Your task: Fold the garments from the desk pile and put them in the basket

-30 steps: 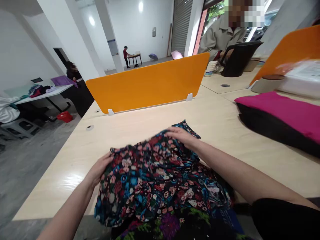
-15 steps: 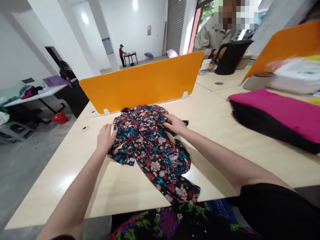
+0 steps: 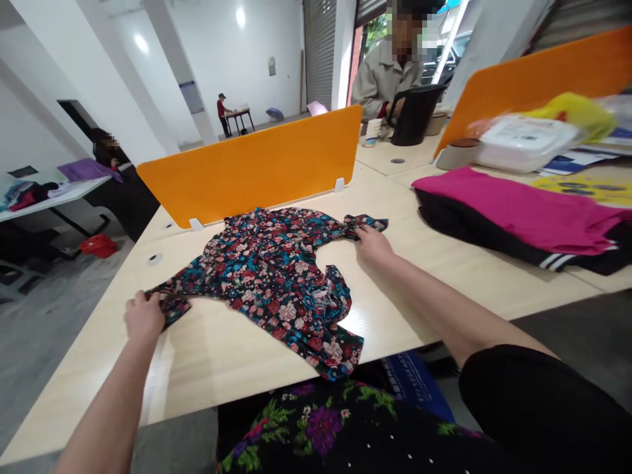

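A dark floral jumpsuit lies on the pale wooden table, its two sleeves drawn out sideways. The left-side sleeve ends in my left hand, whose fingers are closed round it near the cuff. On the other side, my right hand pinches the opposite sleeve close to its end. One leg part of the garment stretches toward the table's near edge; the other is bunched up beside it.
An orange divider stands behind the jumpsuit. To the right lie folded pink and black clothes, with a clear plastic box beyond. Across the table a person works near a black pitcher.
Both hands have moved outward from the garment's sides, and each now grips a sleeve. The sleeves have spread from beside the body to left and right. The view has shifted slightly right.
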A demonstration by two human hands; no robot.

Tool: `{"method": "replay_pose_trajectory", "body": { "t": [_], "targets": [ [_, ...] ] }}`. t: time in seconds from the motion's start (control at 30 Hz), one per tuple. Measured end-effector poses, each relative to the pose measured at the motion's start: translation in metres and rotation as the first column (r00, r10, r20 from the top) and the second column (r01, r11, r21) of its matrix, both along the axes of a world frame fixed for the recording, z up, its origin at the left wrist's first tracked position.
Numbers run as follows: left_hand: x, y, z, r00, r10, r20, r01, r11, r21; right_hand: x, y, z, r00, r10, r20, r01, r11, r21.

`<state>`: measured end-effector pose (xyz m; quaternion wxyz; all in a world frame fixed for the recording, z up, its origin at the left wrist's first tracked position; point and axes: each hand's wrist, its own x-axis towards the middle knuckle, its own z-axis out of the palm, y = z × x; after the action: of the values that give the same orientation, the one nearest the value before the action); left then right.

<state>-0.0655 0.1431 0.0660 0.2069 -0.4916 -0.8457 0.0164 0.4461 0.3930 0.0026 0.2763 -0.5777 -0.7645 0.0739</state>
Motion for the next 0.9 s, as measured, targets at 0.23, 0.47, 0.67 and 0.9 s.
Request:
{"method": "replay_pose_trajectory", "body": {
  "t": [0.23, 0.47, 0.67, 0.9],
  "targets": [
    [0.089, -0.037, -0.019, 0.773, -0.632, 0.055, 0.598, 0.755, 0.271, 0.007, -0.086, -0.001, 0.815, 0.543, -0.205, -0.555, 0.832, -0.003],
    [0.239, -0.040, -0.051, 0.296, -0.903, 0.313, 0.921, 0.357, 0.159, -0.021, -0.137, 0.002, 0.747, 0.631, -0.209, -0.632, 0.772, 0.070],
    [0.204, -0.058, -0.024, 0.124, -0.614, 0.780, 0.483, 0.724, 0.493, 0.005, -0.173, 0.035, 0.712, 0.424, -0.559, -0.591, 0.793, -0.151],
    [0.149, -0.095, 0.009, 0.325, -0.458, 0.827, 0.333, 0.874, 0.353, 0.012, -0.194, 0.055, 0.679, 0.443, -0.586, -0.647, 0.738, -0.192]
  ]
}}
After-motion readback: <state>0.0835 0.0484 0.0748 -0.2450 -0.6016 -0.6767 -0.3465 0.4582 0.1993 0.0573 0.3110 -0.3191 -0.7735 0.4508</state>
